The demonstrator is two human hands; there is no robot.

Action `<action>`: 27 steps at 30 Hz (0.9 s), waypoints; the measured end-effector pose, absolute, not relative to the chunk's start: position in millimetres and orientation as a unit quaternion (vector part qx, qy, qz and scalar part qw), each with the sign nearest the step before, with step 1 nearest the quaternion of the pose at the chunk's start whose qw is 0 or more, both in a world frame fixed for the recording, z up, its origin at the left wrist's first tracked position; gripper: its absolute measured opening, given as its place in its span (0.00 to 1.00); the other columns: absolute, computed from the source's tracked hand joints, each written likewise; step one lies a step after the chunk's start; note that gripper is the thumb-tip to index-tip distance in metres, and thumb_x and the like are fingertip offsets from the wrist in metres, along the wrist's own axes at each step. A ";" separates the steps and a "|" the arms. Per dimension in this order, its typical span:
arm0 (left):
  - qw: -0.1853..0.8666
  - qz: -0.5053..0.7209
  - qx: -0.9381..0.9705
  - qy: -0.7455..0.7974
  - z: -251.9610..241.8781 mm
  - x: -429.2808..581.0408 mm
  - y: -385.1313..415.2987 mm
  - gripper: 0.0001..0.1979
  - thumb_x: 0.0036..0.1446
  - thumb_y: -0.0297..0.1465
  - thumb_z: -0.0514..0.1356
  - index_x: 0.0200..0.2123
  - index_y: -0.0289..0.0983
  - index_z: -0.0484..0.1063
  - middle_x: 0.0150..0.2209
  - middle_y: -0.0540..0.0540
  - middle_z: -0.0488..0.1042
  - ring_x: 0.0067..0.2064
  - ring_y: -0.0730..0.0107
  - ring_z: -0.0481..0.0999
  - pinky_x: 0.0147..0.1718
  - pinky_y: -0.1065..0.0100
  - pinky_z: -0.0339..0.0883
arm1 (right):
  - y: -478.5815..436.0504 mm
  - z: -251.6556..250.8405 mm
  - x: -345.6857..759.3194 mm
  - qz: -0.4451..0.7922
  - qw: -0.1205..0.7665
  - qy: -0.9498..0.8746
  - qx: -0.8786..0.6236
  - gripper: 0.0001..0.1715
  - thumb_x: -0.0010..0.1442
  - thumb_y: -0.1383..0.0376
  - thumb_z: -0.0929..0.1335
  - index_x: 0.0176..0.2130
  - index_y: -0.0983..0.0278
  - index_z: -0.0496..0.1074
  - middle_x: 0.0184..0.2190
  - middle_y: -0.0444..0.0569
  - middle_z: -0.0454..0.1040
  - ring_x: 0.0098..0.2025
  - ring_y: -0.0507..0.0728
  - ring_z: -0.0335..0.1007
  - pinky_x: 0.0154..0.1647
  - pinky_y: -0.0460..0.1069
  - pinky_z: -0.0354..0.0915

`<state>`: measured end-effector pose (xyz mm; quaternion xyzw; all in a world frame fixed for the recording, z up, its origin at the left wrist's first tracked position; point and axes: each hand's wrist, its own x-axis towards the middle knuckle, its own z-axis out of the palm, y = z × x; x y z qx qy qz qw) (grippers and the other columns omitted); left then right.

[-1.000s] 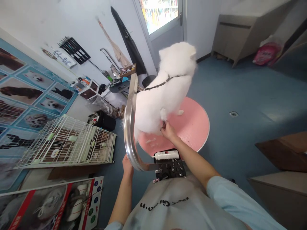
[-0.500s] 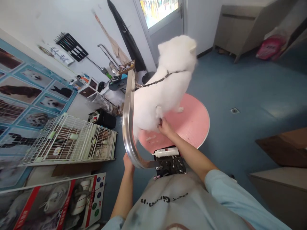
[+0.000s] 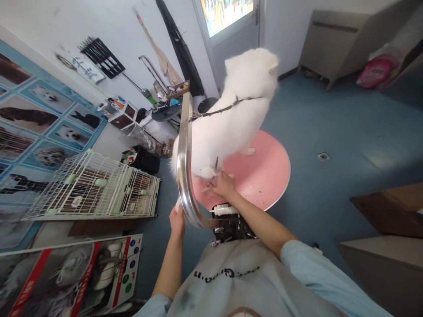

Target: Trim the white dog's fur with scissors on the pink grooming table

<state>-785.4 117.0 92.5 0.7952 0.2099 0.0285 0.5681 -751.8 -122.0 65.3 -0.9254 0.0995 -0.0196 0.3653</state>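
Observation:
A white fluffy dog (image 3: pixel 228 119) stands on a round pink grooming table (image 3: pixel 267 171), facing away, with a dark strap around its neck and shoulder. In my right hand (image 3: pixel 223 187) is a pair of scissors (image 3: pixel 217 163), fingers in the handles. One slim blade points up against the fur of the dog's hindquarters. My left hand (image 3: pixel 177 221) is low beside the curved metal grooming arm (image 3: pixel 183 163), fingers closed around something white and slim. The metal arm partly hides what that is.
A white bottle (image 3: pixel 225 209) and several metal tools lie in a black holder (image 3: pixel 228 231) at the table's near edge. Wire cages (image 3: pixel 99 189) stand to the left. A black bin (image 3: pixel 143 159) is behind them. Cardboard (image 3: pixel 390 207) is at the right.
My right hand has moved down and left, and the scissor blade now shows against the fur. My left hand has risen slightly, with a white thing visible in it. The view has shifted slightly.

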 end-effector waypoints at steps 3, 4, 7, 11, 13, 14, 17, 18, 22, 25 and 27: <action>0.587 0.026 0.779 0.219 98.8 -786.0 112.1 0.19 0.46 0.47 0.68 0.27 0.36 0.73 0.22 0.48 0.68 0.27 0.70 0.67 0.27 0.67 0.65 | -121.9 64.4 -751.3 -0.017 0.355 0.104 -0.929 0.18 0.68 0.61 0.64 0.54 0.67 0.67 0.53 0.64 0.74 0.53 0.67 0.72 0.52 0.57 0.66; 0.590 0.028 0.776 0.222 101.1 -786.0 110.6 0.18 0.45 0.46 0.68 0.26 0.36 0.72 0.22 0.49 0.68 0.27 0.71 0.67 0.28 0.67 0.66 | -121.9 63.9 -751.9 -0.006 0.360 0.106 -0.927 0.17 0.69 0.64 0.62 0.55 0.67 0.66 0.52 0.64 0.75 0.51 0.65 0.73 0.50 0.56 0.66; 0.591 0.032 0.770 0.239 108.8 -785.9 107.2 0.16 0.43 0.42 0.68 0.23 0.37 0.69 0.22 0.50 0.67 0.27 0.71 0.66 0.32 0.67 0.67 | -121.5 65.3 -754.9 0.005 0.358 0.101 -0.928 0.18 0.69 0.65 0.61 0.56 0.68 0.65 0.51 0.63 0.76 0.50 0.65 0.74 0.49 0.56 0.67; 0.584 0.025 0.771 0.252 117.3 -786.9 106.9 0.12 0.41 0.36 0.67 0.24 0.35 0.70 0.23 0.49 0.68 0.30 0.70 0.68 0.35 0.66 0.67 | -118.3 74.1 -755.7 -0.026 0.319 0.101 -0.942 0.19 0.66 0.58 0.66 0.52 0.67 0.68 0.53 0.64 0.75 0.53 0.69 0.72 0.53 0.58 0.64; 0.593 0.024 0.766 0.247 119.3 -787.4 108.3 0.11 0.40 0.34 0.68 0.24 0.35 0.70 0.24 0.50 0.69 0.30 0.70 0.67 0.36 0.66 0.67 | -116.1 77.8 -755.8 -0.006 0.327 0.108 -0.939 0.16 0.68 0.63 0.63 0.54 0.67 0.67 0.52 0.63 0.75 0.51 0.66 0.73 0.51 0.56 0.65; 0.597 0.024 0.764 0.244 120.0 -787.5 109.1 0.11 0.40 0.34 0.68 0.24 0.35 0.70 0.24 0.50 0.69 0.30 0.71 0.67 0.36 0.66 0.66 | -115.1 79.2 -756.2 0.009 0.336 0.111 -0.935 0.16 0.69 0.66 0.60 0.54 0.67 0.66 0.51 0.62 0.76 0.50 0.65 0.74 0.49 0.55 0.66; 0.601 0.026 0.762 0.238 120.6 -786.5 112.0 0.11 0.41 0.33 0.68 0.23 0.35 0.70 0.23 0.50 0.68 0.30 0.71 0.67 0.36 0.66 0.67 | -112.6 83.4 -757.0 0.008 0.335 0.112 -0.936 0.17 0.69 0.64 0.62 0.55 0.67 0.66 0.51 0.63 0.75 0.51 0.66 0.73 0.49 0.56 0.65; 0.600 0.026 0.764 0.235 120.1 -785.7 113.1 0.11 0.42 0.33 0.68 0.22 0.35 0.70 0.22 0.50 0.68 0.30 0.70 0.67 0.36 0.66 0.67 | -112.3 85.3 -756.6 -0.008 0.324 0.114 -0.939 0.18 0.68 0.61 0.64 0.54 0.68 0.66 0.52 0.64 0.75 0.53 0.68 0.72 0.51 0.57 0.65; 0.605 0.028 0.761 0.233 111.2 -780.7 119.3 0.13 0.42 0.37 0.68 0.22 0.35 0.69 0.21 0.50 0.67 0.28 0.71 0.66 0.34 0.66 0.67 | -115.3 94.1 -753.5 -0.028 0.321 0.130 -0.938 0.17 0.68 0.62 0.64 0.53 0.66 0.66 0.53 0.65 0.74 0.53 0.68 0.72 0.52 0.58 0.65; 0.635 0.025 0.737 0.230 100.0 -776.8 124.8 0.15 0.39 0.39 0.68 0.27 0.36 0.70 0.22 0.53 0.66 0.27 0.74 0.65 0.33 0.67 0.66 | -119.8 98.4 -753.6 -0.005 0.356 0.133 -0.925 0.18 0.68 0.67 0.60 0.57 0.65 0.64 0.53 0.62 0.75 0.51 0.66 0.74 0.48 0.56 0.66; 0.647 0.023 0.729 0.222 94.7 -775.4 126.9 0.18 0.37 0.40 0.68 0.29 0.36 0.71 0.22 0.55 0.66 0.27 0.75 0.65 0.33 0.68 0.66 | -123.0 100.6 -753.4 -0.019 0.349 0.129 -0.928 0.19 0.68 0.63 0.62 0.57 0.65 0.65 0.53 0.63 0.75 0.53 0.67 0.73 0.51 0.57 0.66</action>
